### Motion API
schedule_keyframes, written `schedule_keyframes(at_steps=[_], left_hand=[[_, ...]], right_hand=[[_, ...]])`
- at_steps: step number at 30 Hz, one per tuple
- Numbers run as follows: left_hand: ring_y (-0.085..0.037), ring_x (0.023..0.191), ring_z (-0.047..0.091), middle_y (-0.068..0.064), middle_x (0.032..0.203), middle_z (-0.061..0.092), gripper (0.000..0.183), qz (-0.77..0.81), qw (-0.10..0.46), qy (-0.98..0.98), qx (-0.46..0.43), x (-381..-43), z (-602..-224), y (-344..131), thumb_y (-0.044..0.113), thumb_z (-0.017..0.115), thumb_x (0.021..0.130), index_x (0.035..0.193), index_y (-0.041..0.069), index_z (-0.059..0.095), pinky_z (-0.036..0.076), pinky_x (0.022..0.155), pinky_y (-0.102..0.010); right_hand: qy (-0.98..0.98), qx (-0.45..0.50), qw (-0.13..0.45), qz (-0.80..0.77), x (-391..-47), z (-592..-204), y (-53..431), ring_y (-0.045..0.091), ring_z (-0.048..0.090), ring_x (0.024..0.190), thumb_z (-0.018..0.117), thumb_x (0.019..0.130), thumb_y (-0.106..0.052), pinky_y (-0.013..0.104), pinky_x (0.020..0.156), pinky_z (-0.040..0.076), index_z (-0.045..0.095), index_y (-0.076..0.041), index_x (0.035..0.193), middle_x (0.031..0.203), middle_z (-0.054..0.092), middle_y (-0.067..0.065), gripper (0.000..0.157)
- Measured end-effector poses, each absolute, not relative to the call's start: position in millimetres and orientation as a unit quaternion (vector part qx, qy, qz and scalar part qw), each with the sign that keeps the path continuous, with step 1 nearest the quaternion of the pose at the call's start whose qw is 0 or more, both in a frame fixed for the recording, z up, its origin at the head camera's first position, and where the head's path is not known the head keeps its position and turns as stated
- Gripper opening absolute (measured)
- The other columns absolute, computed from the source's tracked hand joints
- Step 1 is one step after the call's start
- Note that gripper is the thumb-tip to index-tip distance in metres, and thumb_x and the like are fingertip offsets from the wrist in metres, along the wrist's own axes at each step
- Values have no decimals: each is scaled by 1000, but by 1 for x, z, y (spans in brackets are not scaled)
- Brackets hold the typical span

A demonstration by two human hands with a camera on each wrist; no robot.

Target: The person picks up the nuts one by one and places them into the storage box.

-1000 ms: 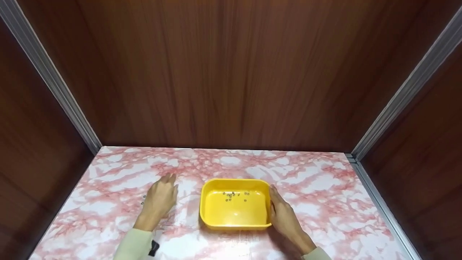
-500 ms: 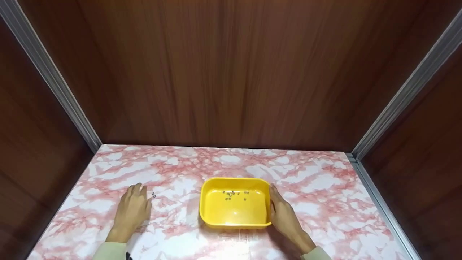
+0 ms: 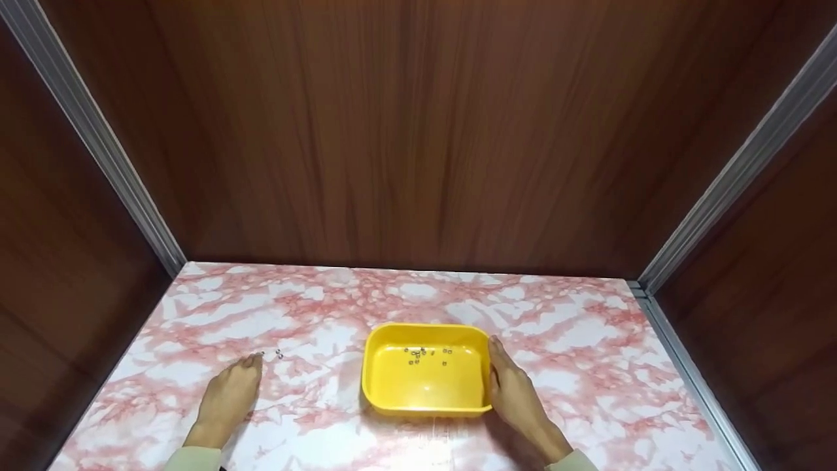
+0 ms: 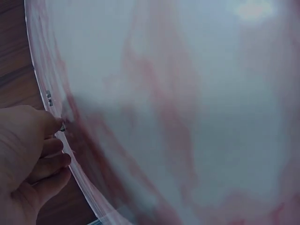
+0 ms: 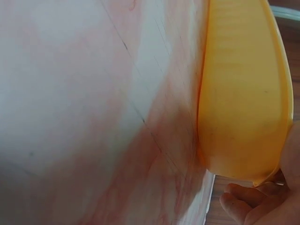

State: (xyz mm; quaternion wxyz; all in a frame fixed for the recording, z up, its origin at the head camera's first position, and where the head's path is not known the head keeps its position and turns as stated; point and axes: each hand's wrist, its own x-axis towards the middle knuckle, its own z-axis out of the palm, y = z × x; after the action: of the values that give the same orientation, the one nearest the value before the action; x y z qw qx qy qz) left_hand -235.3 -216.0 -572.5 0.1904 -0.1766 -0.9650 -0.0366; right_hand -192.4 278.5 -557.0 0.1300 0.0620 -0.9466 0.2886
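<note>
In the head view, my left hand (image 3: 227, 400) is low over the left part of the table, its fingertips meeting at a small metal nut (image 3: 263, 354). The left wrist view shows the thumb and a finger pinching that nut (image 4: 62, 127), partly covered by the fingertips. Two more nuts (image 3: 279, 354) lie just to the right of those fingertips. A yellow plastic tray (image 3: 425, 392) sits at the middle, with several nuts (image 3: 417, 356) on its floor. My right hand (image 3: 520, 396) grips the tray's right side; some of its fingers are hidden by the tray in the head view.
The table (image 3: 340, 445) has a pink and white marbled cover. Brown wood-grain panels (image 3: 418, 144) enclose its back and sides, with metal rails (image 3: 693, 386) along the corners.
My left hand has moved left, away from the tray, and its fingertips have come together on a nut. The right hand and the tray have stayed in place.
</note>
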Motion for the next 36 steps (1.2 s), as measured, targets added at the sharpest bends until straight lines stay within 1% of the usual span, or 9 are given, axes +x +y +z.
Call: schedule_keyframes(at_steps=[2,5,7,13,18,23,26,31,36], left_hand=[[-40,84,79,-28,112,77,32,-31,197,-962,-185,-235,-573,-216,-10,75,88,120,-12,69,67,61,-37],[-36,67,76,-26,103,78,32,-18,209,-958,-193,-236,-573,-216,-11,79,83,115,-11,71,63,50,-33],[-33,60,73,-25,94,79,29,-4,223,-955,-198,-238,-574,-215,-11,80,82,110,-10,71,62,48,-33],[-26,50,68,-21,77,76,18,33,261,-942,-210,-240,-578,-211,-11,80,82,97,-8,71,59,44,-32],[-23,48,63,-15,65,70,16,43,277,-935,-218,-238,-580,-208,-11,82,77,85,-4,70,57,42,-33],[-23,48,61,-11,61,68,22,49,265,-939,-216,-235,-580,-205,-12,85,72,74,1,67,57,44,-34],[-21,49,60,-10,63,69,21,42,248,-944,-215,-233,-578,-204,-10,86,72,73,1,68,58,46,-33],[-23,54,64,-11,68,72,19,21,219,-952,-213,-233,-574,-203,-7,87,73,73,2,70,60,49,-35],[-25,55,67,-10,68,73,20,13,215,-950,-224,-236,-572,-203,-7,87,72,73,2,70,61,50,-35]], right_hand=[[-947,61,125,290,-192,-557,278,41,47,149,54,105,1,55,121,43,40,10,155,164,40,27,53],[-947,60,123,292,-192,-556,278,41,47,149,53,105,1,55,122,43,40,9,155,164,40,27,52],[-946,61,125,292,-192,-556,278,41,47,149,54,105,2,55,122,43,41,10,155,164,40,27,53],[-944,69,137,292,-191,-557,279,43,48,148,54,103,4,55,120,44,43,11,153,162,42,28,52],[-944,69,140,290,-190,-558,279,42,49,148,54,103,5,55,119,45,44,11,152,162,43,29,51],[-944,66,139,291,-190,-558,278,41,48,148,54,103,4,55,120,44,44,11,152,162,43,28,51],[-946,64,136,288,-190,-558,278,41,49,148,54,103,3,55,121,44,44,10,153,162,43,27,51],[-947,62,137,285,-191,-557,277,41,49,148,55,104,2,55,120,44,44,10,153,162,44,27,51],[-946,63,135,287,-192,-555,277,41,47,149,54,104,2,55,122,43,44,11,153,162,43,27,51]])
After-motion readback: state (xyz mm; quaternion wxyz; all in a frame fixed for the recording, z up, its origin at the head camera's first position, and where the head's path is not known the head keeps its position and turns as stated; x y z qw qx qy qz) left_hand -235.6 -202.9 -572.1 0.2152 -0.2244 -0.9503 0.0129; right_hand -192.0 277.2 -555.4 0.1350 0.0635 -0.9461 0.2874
